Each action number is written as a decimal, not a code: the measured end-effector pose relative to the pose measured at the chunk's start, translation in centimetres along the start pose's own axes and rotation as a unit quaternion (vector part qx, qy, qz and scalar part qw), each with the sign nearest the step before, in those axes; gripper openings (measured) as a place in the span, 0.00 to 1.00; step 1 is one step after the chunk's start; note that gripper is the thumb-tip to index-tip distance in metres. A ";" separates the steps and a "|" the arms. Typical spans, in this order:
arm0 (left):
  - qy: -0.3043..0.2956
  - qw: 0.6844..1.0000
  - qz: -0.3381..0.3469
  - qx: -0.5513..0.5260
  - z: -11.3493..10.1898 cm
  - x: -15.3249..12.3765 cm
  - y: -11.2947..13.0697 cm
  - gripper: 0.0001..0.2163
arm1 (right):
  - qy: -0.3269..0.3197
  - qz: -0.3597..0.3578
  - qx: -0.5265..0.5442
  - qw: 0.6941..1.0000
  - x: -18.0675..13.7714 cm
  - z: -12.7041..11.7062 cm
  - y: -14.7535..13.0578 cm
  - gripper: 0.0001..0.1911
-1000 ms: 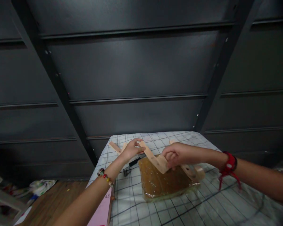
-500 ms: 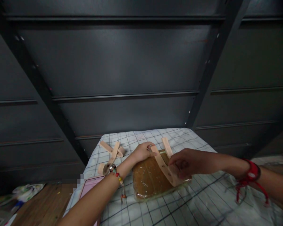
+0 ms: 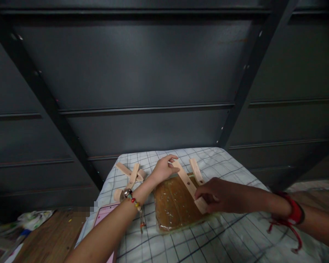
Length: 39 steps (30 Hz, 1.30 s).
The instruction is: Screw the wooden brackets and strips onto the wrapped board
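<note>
My left hand [image 3: 162,171] pinches the far end of a pale wooden strip with holes [image 3: 184,176] between thumb and fingers. The strip slants over a brown slab wrapped in clear plastic [image 3: 172,206]. My right hand [image 3: 219,195] grips the strip's near end, where a short pale wooden piece [image 3: 201,205] shows at the fingertips. Whether that piece is joined to the strip I cannot tell. Just beyond my right hand, another wooden strip [image 3: 196,170] sticks up at the slab's far right edge, its lower part partly hidden.
To the left lie several wooden strips and rounded pieces [image 3: 133,176] in a loose group. A pink phone [image 3: 106,212] is partly under my left forearm. A white checked cloth [image 3: 142,243] covers the table, and a dark panelled wall [image 3: 148,73] stands behind it.
The held strip has swung slightly, its far end going left and away from me. My left hand moved with it, and my right hand has shifted a little, now at the strip's near end.
</note>
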<state>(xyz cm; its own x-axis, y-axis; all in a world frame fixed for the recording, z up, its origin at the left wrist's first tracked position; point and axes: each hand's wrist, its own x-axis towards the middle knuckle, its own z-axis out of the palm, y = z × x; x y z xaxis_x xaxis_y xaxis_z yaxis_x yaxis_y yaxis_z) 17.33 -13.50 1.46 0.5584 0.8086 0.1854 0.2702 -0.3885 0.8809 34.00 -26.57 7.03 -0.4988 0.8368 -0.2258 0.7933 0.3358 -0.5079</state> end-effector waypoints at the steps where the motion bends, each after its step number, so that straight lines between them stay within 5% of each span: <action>1: 0.003 1.000 0.002 -0.003 0.1 0.0 0.1 0.18 | -0.001 -0.003 0.004 1.000 0.1 0.2 0.0 0.11; 15: -0.019 0.999 0.046 -0.003 1.3 -1.4 -0.1 0.48 | 0.006 -0.011 0.031 0.999 0.1 0.9 -0.3 0.09; 39: -0.065 0.997 0.004 0.030 2.1 -1.2 0.4 0.50 | 0.033 -0.030 0.004 0.999 -0.3 0.7 -0.1 0.11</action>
<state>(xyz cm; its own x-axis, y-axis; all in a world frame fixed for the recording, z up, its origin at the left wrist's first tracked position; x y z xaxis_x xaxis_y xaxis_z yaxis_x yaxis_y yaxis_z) 18.45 -15.53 0.73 0.6564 0.7430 0.1308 0.3092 -0.4231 0.8517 33.87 -27.18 6.60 -0.5214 0.8420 -0.1388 0.7595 0.3837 -0.5252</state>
